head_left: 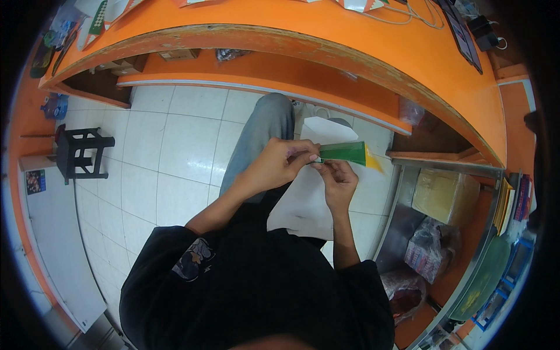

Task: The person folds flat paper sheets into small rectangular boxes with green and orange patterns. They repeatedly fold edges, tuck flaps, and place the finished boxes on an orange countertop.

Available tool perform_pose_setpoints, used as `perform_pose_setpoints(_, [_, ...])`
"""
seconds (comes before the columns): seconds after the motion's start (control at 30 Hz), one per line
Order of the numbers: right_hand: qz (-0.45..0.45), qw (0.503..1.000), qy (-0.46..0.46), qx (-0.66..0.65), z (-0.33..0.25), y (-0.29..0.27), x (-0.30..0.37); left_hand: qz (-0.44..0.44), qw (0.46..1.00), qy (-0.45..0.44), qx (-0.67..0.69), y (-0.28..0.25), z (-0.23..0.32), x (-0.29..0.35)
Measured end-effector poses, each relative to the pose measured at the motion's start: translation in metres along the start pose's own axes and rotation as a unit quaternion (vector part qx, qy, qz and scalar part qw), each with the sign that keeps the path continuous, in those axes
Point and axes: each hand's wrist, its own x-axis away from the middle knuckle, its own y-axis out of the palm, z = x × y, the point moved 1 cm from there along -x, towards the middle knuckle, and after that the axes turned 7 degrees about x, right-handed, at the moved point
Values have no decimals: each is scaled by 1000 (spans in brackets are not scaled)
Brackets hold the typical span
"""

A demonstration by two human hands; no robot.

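Over my lap, both hands hold a tapering green strip that looks like folded paper or card. Its wide end points right, with a yellow piece showing behind. My left hand pinches the narrow end between thumb and fingers. Close below it, my right hand has its fingertips closed on the same end; a small white bit shows between the hands. Beneath them a large white sheet lies across my thigh, partly hidden by my hands and right forearm.
An orange counter curves across ahead, with a tablet-like device and cables at its right. Left on the tiled floor stands a black stool. On a right-hand shelf sit a carton and plastic-wrapped packs.
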Motion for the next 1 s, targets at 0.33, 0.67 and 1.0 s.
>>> perform_pose_setpoints(0.33, [63, 997, -10, -33, 2, 2, 3, -23, 999, 36, 9, 3, -5, 0])
perform_pose_setpoints(0.67, [26, 999, 2, -31, -13, 3, -21, -26, 947, -82, 310, 11, -17, 12])
perform_pose_setpoints(1.0, [-4, 999, 23, 22, -7, 15, -29, -79, 989, -101, 75, 0, -34, 17])
